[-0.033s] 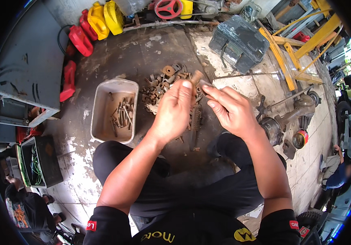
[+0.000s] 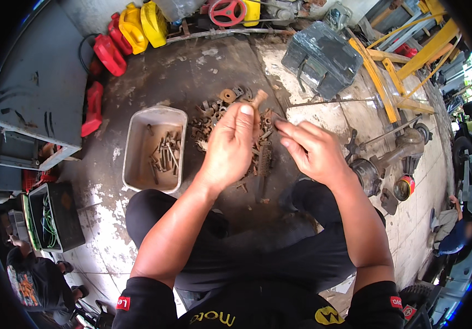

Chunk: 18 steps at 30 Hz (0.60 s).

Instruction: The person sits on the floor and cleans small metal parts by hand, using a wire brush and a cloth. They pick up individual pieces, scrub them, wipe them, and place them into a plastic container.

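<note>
My left hand [image 2: 229, 143] is closed around a rusty bolt-like piece [image 2: 259, 97], whose wider end sticks out past the thumb. To its right, my right hand [image 2: 314, 148] has its fingers pinched together on a small dark piece [image 2: 279, 117], too blurred to name. A gap separates the two held things. Below both hands, a heap of rusty metal parts [image 2: 206, 118] lies on the floor, with a ring-shaped washer [image 2: 227, 95] on its far side. Part of the heap is hidden by my left hand. A wire brush [image 2: 264, 159] lies at its near side.
Left of the heap stands a grey plastic tub [image 2: 128, 148] with several bolts [image 2: 166, 153] inside. A black case [image 2: 322, 57] sits far right, before a yellow frame [image 2: 376, 79]. An axle-like assembly [image 2: 395, 151] lies right. Jerrycans [image 2: 110, 55] line the far left; two people are at the edges.
My left hand and the rusty piece have shifted slightly left. My right hand has moved slightly right and down, so the gap between the held things is wider.
</note>
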### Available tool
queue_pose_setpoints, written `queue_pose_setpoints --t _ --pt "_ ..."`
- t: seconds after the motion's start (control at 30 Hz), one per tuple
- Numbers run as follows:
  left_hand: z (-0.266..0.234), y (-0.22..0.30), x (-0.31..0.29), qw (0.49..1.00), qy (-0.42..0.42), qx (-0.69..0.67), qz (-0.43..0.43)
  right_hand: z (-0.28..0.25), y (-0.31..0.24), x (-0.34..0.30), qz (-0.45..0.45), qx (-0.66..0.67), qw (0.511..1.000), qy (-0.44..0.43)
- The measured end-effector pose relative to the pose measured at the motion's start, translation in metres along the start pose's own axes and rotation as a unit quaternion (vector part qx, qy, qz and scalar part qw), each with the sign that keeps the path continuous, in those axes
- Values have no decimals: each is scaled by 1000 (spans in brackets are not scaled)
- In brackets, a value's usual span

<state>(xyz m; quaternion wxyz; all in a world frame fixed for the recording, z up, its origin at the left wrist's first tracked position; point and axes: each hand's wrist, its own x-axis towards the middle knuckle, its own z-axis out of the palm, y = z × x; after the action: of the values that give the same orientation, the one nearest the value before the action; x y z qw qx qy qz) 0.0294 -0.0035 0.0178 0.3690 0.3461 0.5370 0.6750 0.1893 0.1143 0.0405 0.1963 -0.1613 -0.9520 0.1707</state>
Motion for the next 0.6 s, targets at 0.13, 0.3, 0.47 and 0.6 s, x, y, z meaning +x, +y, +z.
queue_pose_setpoints --t 0.13,0.3,0.47,0.6 --pt "-3 1 5 996 33 86 9 2 -4 -5 -25 107 987 116" --pt "5 -1 2 981 10 193 4 2 -10 13 -53 93 986 127" --pt "2 -8 5 998 13 69 1 2 0 9 -18 3 1000 0" --pt "0 -4 11 998 16 60 0 6 3 6 -39 66 994 82"
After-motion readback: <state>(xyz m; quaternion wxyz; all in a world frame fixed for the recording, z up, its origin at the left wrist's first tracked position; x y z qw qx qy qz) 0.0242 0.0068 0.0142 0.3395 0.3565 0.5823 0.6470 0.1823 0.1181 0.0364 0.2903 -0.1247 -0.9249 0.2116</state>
